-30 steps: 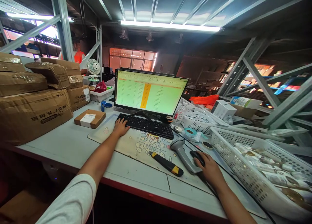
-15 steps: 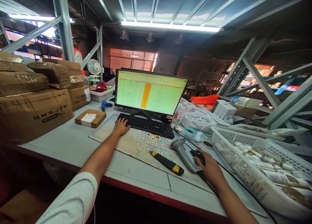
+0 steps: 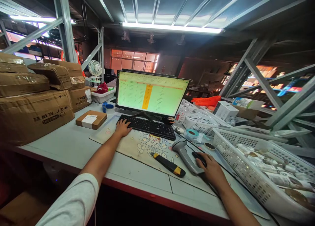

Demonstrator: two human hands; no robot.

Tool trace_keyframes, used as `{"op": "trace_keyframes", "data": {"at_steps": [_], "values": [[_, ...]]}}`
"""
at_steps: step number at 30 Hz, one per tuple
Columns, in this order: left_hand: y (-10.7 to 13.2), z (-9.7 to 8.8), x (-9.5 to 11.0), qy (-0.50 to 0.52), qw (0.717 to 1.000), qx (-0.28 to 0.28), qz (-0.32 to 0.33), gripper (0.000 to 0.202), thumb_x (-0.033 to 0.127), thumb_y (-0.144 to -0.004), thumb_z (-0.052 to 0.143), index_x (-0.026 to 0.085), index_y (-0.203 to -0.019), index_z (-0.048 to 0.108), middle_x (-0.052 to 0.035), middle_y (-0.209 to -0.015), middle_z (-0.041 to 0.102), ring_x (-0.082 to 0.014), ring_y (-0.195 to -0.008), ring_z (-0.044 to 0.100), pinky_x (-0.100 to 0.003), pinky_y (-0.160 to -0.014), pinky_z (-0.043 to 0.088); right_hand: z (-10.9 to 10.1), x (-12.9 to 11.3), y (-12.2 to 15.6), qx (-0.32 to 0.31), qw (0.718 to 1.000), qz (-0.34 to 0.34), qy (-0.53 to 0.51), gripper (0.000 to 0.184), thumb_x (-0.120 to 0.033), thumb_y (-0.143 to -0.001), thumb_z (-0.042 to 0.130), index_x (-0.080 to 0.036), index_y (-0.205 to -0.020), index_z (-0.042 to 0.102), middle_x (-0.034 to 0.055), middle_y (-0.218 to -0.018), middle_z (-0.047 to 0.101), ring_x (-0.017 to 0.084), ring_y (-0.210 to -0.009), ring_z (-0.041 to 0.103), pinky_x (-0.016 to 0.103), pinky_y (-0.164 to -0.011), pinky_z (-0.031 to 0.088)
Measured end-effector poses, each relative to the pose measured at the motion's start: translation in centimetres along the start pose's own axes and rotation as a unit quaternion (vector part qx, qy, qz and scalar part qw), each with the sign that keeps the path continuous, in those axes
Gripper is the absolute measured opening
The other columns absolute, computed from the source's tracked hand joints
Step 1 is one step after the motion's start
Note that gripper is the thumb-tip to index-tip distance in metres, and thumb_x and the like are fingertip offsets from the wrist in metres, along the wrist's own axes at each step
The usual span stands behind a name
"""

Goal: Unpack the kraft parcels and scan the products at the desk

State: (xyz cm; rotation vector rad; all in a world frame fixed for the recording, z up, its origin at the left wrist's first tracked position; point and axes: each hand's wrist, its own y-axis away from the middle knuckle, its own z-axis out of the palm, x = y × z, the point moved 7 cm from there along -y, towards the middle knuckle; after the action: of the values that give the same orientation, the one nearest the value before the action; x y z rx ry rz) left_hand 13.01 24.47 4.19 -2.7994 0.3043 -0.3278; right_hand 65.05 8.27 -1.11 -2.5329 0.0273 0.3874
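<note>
My left hand [image 3: 122, 128] rests with fingers spread on the left end of a black keyboard [image 3: 147, 126], which lies below a monitor [image 3: 151, 93] showing a green spreadsheet. My right hand [image 3: 212, 169] is cupped over a black mouse [image 3: 199, 158] on the white desk [image 3: 73, 144]. Just left of the mouse lies a grey barcode scanner [image 3: 185, 154], and beside it a black and yellow utility knife [image 3: 168, 164] on the printed desk mat [image 3: 137, 147].
Taped cardboard boxes [image 3: 34, 101] are stacked at the left, with a small labelled parcel [image 3: 90, 119] in front of them. White plastic baskets [image 3: 258, 167] holding packaged goods fill the right side. Tape rolls [image 3: 192, 133] and a bottle [image 3: 180, 115] stand near the monitor. Metal rack posts rise around the desk.
Nothing on the desk has moved; both hands stay where they were. A person in orange behind the left rack post has slipped mostly out of sight.
</note>
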Motion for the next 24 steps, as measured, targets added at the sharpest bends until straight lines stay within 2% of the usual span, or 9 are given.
{"op": "trace_keyframes", "data": {"at_steps": [4,8,10,14,19,24], "values": [[-0.13,0.09,0.00,-0.002,1.000,0.002,-0.001,0.062,0.057,-0.102,0.046,0.028,-0.157,0.048,-0.0101,-0.172,0.028,-0.0395,-0.159,0.021,-0.056,-0.129,0.019,0.41,0.51,-0.04,0.008,1.000,-0.003,0.002,0.065,-0.061,-0.096,0.037,-0.019,-0.136,0.066,0.0168,-0.135,0.062,0.036,-0.121,0.064,0.055,-0.110,0.051],[0.01,0.03,0.07,-0.002,1.000,0.012,-0.003,0.067,0.057,-0.102,0.046,0.027,-0.161,0.040,-0.0101,-0.172,0.028,-0.0382,-0.160,0.019,-0.055,-0.130,0.016,0.75,1.01,-0.16,0.022,1.000,-0.001,0.010,0.072,-0.062,-0.096,0.036,-0.013,-0.143,0.060,0.0208,-0.140,0.060,0.039,-0.128,0.061,0.056,-0.113,0.048],[0.12,-0.01,0.14,-0.001,1.000,0.013,-0.003,0.068,0.056,-0.102,0.046,0.026,-0.162,0.039,-0.0105,-0.171,0.029,-0.0378,-0.160,0.019,-0.054,-0.131,0.015,0.78,1.04,-0.23,0.028,1.000,-0.003,0.010,0.071,-0.061,-0.095,0.037,-0.012,-0.140,0.062,0.0213,-0.140,0.061,0.039,-0.129,0.060,0.056,-0.114,0.047],[0.24,-0.07,0.18,0.000,1.000,0.011,-0.002,0.065,0.055,-0.102,0.045,0.025,-0.160,0.044,-0.0108,-0.171,0.031,-0.0378,-0.159,0.021,-0.054,-0.131,0.016,0.51,0.98,-0.27,0.031,0.999,0.004,-0.008,0.066,-0.062,-0.092,0.041,-0.012,-0.129,0.064,0.0211,-0.129,0.067,0.038,-0.118,0.066,0.055,-0.109,0.051],[0.22,-0.04,0.01,0.003,1.000,0.006,-0.002,0.065,0.056,-0.102,0.044,0.027,-0.160,0.043,-0.0098,-0.171,0.030,-0.0374,-0.160,0.019,-0.055,-0.130,0.016,0.15,0.43,-0.21,0.032,0.999,-0.011,-0.015,0.067,-0.061,-0.093,0.039,-0.014,-0.136,0.063,0.0201,-0.135,0.065,0.037,-0.121,0.065,0.054,-0.110,0.050],[0.16,0.02,-0.10,0.002,1.000,0.008,-0.005,0.065,0.056,-0.102,0.043,0.027,-0.160,0.043,-0.0090,-0.171,0.030,-0.0371,-0.159,0.020,-0.054,-0.131,0.016,0.30,0.66,-0.30,0.025,1.000,0.001,-0.017,0.066,-0.062,-0.091,0.041,-0.012,-0.128,0.065,0.0213,-0.130,0.066,0.037,-0.119,0.065,0.054,-0.110,0.050]]}}
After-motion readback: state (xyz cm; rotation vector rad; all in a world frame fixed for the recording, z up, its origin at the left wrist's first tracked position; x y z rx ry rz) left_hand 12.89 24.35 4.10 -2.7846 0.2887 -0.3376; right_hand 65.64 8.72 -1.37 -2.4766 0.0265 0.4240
